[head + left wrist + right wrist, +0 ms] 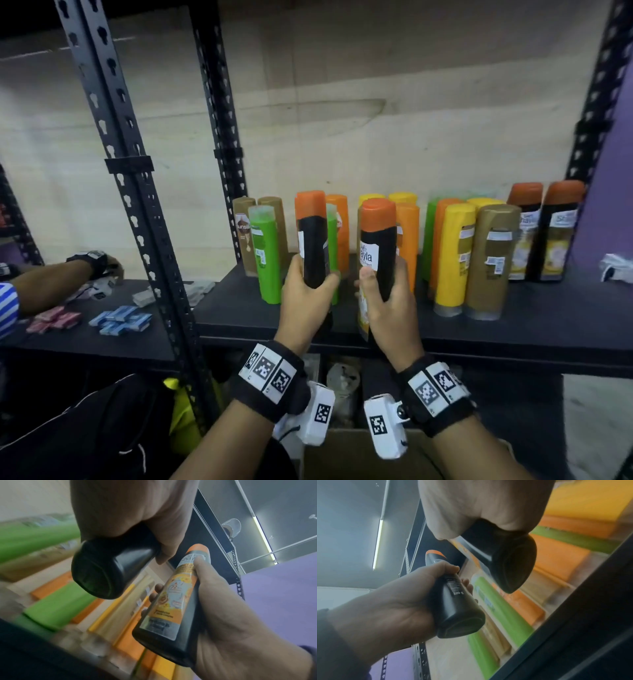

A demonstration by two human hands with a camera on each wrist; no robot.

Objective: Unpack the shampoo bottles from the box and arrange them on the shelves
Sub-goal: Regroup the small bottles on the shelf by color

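Observation:
My left hand [306,298] grips a black shampoo bottle with an orange cap [313,240] by its lower half and holds it upright over the front of the black shelf [239,315]. Beside it, my right hand [390,308] grips a second black, orange-capped bottle [378,246] the same way. The left wrist view shows the left-hand bottle's base [109,572] under my left hand [128,507], with the labelled right-hand bottle [171,608] alongside. In the right wrist view, my right hand [479,507] wraps its bottle [510,561]. Both bottles hang above the shelf.
Green [265,253], brown [489,260], orange and yellow bottles [454,253] stand in rows on the shelf, with two more black ones [524,233] at the right. An open cardboard box [359,455] sits below. Another person's arm [51,277] rests on the neighbouring shelf by small packets [120,320].

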